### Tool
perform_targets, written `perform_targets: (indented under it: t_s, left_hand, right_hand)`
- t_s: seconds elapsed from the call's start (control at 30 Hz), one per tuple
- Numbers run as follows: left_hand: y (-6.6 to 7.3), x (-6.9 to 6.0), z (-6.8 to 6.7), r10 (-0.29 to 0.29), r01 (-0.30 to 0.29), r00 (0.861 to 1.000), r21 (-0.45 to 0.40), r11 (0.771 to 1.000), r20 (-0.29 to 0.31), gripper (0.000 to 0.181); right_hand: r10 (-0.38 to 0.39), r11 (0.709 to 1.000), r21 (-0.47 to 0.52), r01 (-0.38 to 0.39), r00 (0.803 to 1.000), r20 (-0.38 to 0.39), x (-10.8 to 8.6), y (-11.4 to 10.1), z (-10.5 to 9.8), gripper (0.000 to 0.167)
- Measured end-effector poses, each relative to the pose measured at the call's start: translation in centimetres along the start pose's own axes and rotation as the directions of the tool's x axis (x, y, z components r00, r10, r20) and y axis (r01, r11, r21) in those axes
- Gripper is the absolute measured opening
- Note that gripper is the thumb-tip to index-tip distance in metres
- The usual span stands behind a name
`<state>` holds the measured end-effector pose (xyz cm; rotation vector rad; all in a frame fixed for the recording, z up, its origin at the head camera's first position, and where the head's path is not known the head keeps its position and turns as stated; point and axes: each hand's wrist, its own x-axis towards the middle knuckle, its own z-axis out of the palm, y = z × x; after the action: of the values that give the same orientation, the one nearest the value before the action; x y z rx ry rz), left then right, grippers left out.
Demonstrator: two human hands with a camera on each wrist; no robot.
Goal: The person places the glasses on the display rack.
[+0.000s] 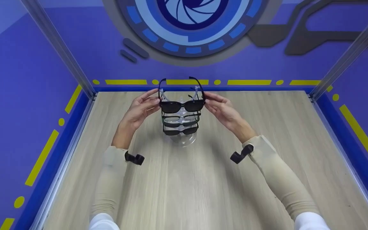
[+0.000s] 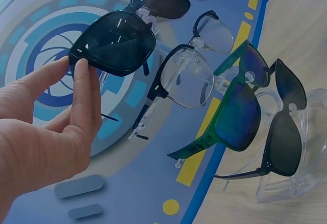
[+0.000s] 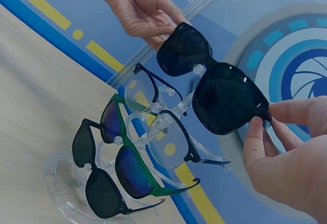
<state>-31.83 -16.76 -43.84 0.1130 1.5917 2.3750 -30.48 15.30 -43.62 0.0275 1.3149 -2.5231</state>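
Note:
Black sunglasses with dark lenses are at the top of a clear display stand, their bridge by its uppermost nose peg. My left hand pinches one outer corner of the frame between thumb and fingers. At the opposite corner, my right hand pinches the frame likewise. Both temples are unfolded and point away from me. Below hang clear-lens glasses, green-framed sunglasses with bluish lenses, and another dark pair at the bottom. Whether the top pair bears on its peg, I cannot tell.
The stand's round clear base rests on a light wooden tabletop. Blue printed panels rise at the back and both sides, joined by metal corner posts. A small black camera mount sits on the left wrist, another on the right.

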Motion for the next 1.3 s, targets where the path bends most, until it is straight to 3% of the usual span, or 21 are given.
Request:
perform_targets:
  t_s: [0.4, 0.9, 1.13, 1.3]
  left_hand:
    - [-0.29, -0.16, -0.04, 0.003, -0.003, 1.000, -0.034, 0.999, -0.010, 0.060]
    - [-0.36, -0.45, 0.04, 0.022, -0.022, 1.000, -0.019, 1.000, -0.009, 0.058]
    - [-0.60, -0.28, 0.11, 0.013, -0.014, 1.000, -0.017, 1.000, -0.008, 0.058]
    - [-0.64, -0.29, 0.00, 0.015, -0.015, 1.000, -0.032, 0.999, -0.013, 0.058]
  right_hand:
    - [0.019, 0.999, -0.034, -0.020, 0.999, -0.027, -0.04, 0.28, -0.10, 0.048]
    - [0.016, 0.999, -0.040, -0.015, 1.000, 0.010, -0.14, 0.28, -0.32, 0.034]
    - [0.000, 0.997, -0.075, 0.002, 1.000, 0.016, -0.07, 0.10, -0.59, 0.048]
    - [0.001, 0.997, -0.081, 0.001, 1.000, 0.024, 0.01, 0.12, -0.83, 0.043]
